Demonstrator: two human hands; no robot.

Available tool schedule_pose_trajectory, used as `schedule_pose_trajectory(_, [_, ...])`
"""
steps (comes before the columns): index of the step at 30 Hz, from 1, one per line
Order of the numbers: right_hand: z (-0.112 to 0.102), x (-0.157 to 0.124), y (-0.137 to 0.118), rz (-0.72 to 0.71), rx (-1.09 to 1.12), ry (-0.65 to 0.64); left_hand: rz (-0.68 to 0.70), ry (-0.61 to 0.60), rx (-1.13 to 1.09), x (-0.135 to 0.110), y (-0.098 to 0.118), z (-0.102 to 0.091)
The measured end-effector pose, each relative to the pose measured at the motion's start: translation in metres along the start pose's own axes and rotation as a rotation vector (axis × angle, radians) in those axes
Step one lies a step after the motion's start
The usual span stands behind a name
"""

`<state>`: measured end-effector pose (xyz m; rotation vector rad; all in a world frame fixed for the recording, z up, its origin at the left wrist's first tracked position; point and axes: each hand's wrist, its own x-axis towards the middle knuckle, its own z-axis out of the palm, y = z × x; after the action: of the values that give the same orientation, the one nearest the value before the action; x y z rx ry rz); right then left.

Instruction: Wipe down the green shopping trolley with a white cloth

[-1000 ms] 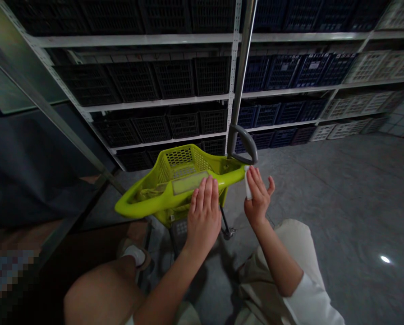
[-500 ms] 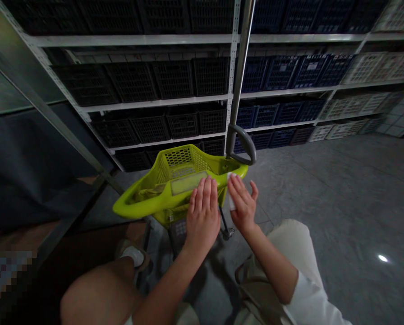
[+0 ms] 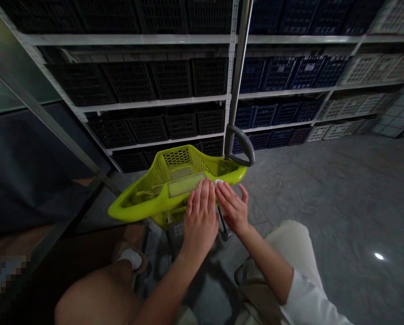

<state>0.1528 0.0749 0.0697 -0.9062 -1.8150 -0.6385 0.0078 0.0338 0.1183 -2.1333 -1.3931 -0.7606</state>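
Note:
A lime-green plastic shopping basket (image 3: 127,211) on a wheeled trolley stands below me, with a pale panel (image 3: 185,185) lying inside it. My left hand (image 3: 199,216) rests flat against the basket's near rim, holding nothing. Close beside it, my right hand (image 3: 231,208) presses its fingertips to the same rim. A white cloth (image 3: 218,182) sits under those fingertips, mostly hidden by them. A grey loop handle (image 3: 245,145) on a metal pole (image 3: 238,76) rises just beyond both hands.
Metal shelving (image 3: 154,101) fills the view ahead, stacked with black crates (image 3: 171,79), navy crates (image 3: 279,72) and white crates (image 3: 360,70). A dark cloth (image 3: 29,167) hangs at the left. Grey floor (image 3: 340,189) stretches to the right.
My right hand has moved left, towards my left hand, carrying the white cloth along the basket rim. The cloth is now mostly covered by my fingers. My left hand has barely moved.

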Motion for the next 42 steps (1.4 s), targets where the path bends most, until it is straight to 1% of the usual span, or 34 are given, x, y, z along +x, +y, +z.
schedule_pose_trajectory(2, [0.0,-0.002,0.01,0.058,-0.037,0.065,0.003,-0.018,-0.002,0.0,-0.001,-0.002])
schedule_pose_trajectory(4, [0.002,-0.003,0.019,0.187,-0.079,0.144,0.004,-0.029,-0.017,0.001,-0.001,-0.002])
schedule_pose_trajectory(6, [0.003,-0.001,0.017,0.282,-0.093,0.168,0.0,-0.031,-0.032,0.001,-0.001,0.0])
schedule_pose_trajectory(7, [0.004,0.0,0.012,0.273,-0.082,0.147,-0.002,-0.027,-0.037,0.001,-0.001,0.001])
schedule_pose_trajectory(8, [0.004,0.002,0.006,0.23,-0.062,0.112,-0.004,-0.019,-0.039,0.001,-0.001,0.002])
schedule_pose_trajectory(10, [0.003,0.003,-0.002,0.101,-0.017,0.029,-0.005,-0.008,-0.041,0.001,-0.001,0.003])
schedule_pose_trajectory(11, [0.002,0.003,-0.003,0.048,-0.004,-0.001,-0.005,-0.008,-0.042,0.0,-0.001,0.003])
schedule_pose_trajectory(12, [0.001,0.002,0.0,0.025,-0.005,-0.006,-0.005,-0.015,-0.043,0.0,-0.002,0.003])
schedule_pose_trajectory(13, [-0.001,0.002,0.006,0.038,-0.021,0.01,-0.004,-0.024,-0.042,0.0,-0.002,0.002])
schedule_pose_trajectory(14, [-0.002,0.001,0.013,0.08,-0.048,0.042,-0.003,-0.035,-0.041,0.0,-0.002,0.001])
schedule_pose_trajectory(16, [-0.003,0.001,0.025,0.206,-0.105,0.127,0.0,-0.049,-0.038,0.0,-0.002,-0.001])
schedule_pose_trajectory(18, [-0.003,0.004,0.025,0.288,-0.124,0.152,0.002,-0.056,-0.037,0.001,-0.002,-0.002])
schedule_pose_trajectory(19, [-0.004,0.006,0.021,0.28,-0.109,0.128,0.001,-0.056,-0.036,0.001,-0.002,-0.002])
schedule_pose_trajectory(20, [-0.005,0.008,0.015,0.242,-0.079,0.089,0.0,-0.054,-0.035,0.001,-0.002,-0.001])
schedule_pose_trajectory(23, [-0.008,0.012,-0.002,0.066,0.026,-0.038,-0.002,-0.034,-0.025,0.001,-0.002,-0.001])
schedule_pose_trajectory(25, [-0.009,0.011,0.0,0.02,0.042,-0.062,0.0,-0.036,-0.025,0.001,-0.003,-0.001])
schedule_pose_trajectory(27, [-0.009,0.008,0.013,0.089,-0.007,-0.008,0.001,-0.05,-0.031,0.001,-0.003,-0.002])
schedule_pose_trajectory(29, [-0.007,0.006,0.024,0.223,-0.066,0.094,0.0,-0.057,-0.037,0.001,-0.002,-0.003])
schedule_pose_trajectory(30, [-0.006,0.006,0.025,0.28,-0.081,0.138,-0.003,-0.058,-0.039,0.001,-0.001,-0.003])
schedule_pose_trajectory(31, [-0.004,0.006,0.023,0.308,-0.079,0.153,-0.005,-0.059,-0.041,0.001,-0.001,-0.003])
schedule_pose_trajectory(32, [-0.004,0.006,0.018,0.296,-0.06,0.135,-0.008,-0.059,-0.043,0.001,0.0,-0.002])
schedule_pose_trajectory(33, [-0.003,0.007,0.011,0.252,-0.029,0.094,-0.008,-0.055,-0.045,0.001,0.0,-0.002])
schedule_pose_trajectory(35, [-0.003,0.007,-0.001,0.127,0.037,-0.005,-0.007,-0.045,-0.044,0.001,-0.001,-0.001])
schedule_pose_trajectory(37, [-0.004,0.006,-0.002,0.048,0.069,-0.053,-0.005,-0.048,-0.039,0.001,-0.002,-0.001])
schedule_pose_trajectory(39, [-0.004,0.003,0.009,0.075,0.044,-0.003,-0.003,-0.065,-0.036,0.001,-0.003,-0.002])
schedule_pose_trajectory(42, [0.001,0.0,0.025,0.248,-0.035,0.156,0.001,-0.073,-0.029,0.002,-0.002,-0.003])
